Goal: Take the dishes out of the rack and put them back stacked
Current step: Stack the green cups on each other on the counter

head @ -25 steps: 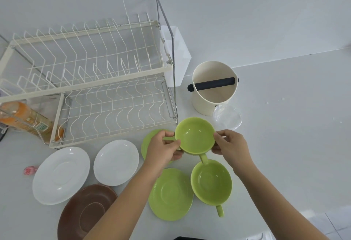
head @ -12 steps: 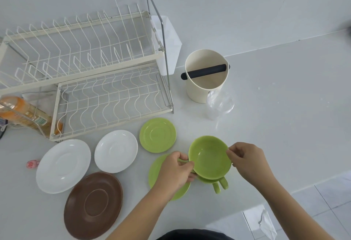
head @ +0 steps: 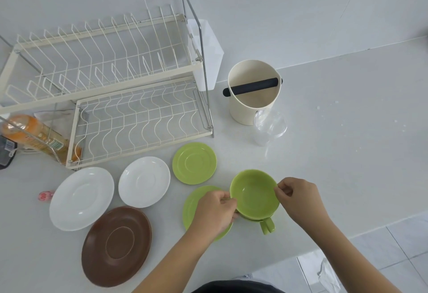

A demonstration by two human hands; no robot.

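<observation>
A green cup point(head: 254, 194) sits nested in a second green cup point(head: 266, 223) whose handle sticks out toward me. My left hand point(head: 214, 211) pinches the upper cup's left side and my right hand point(head: 298, 200) pinches its right rim. A green saucer point(head: 192, 209) lies partly under my left hand. Another green saucer point(head: 194, 163), two white saucers point(head: 144, 181) point(head: 81, 197) and a brown saucer point(head: 117, 245) lie on the counter in front of the white two-tier wire rack point(head: 139, 116), which holds no dishes.
A cream canister with a black bar point(head: 253, 91) stands right of the rack, a clear plastic cup point(head: 268, 127) lying beside it. An orange bottle point(head: 34, 135) lies at the rack's left end. The counter's front edge point(head: 347, 241) runs just right of my right wrist.
Both hands carried the upper green cup from near the rack toward me and lowered it into the second cup. It now sits deeper in it.
</observation>
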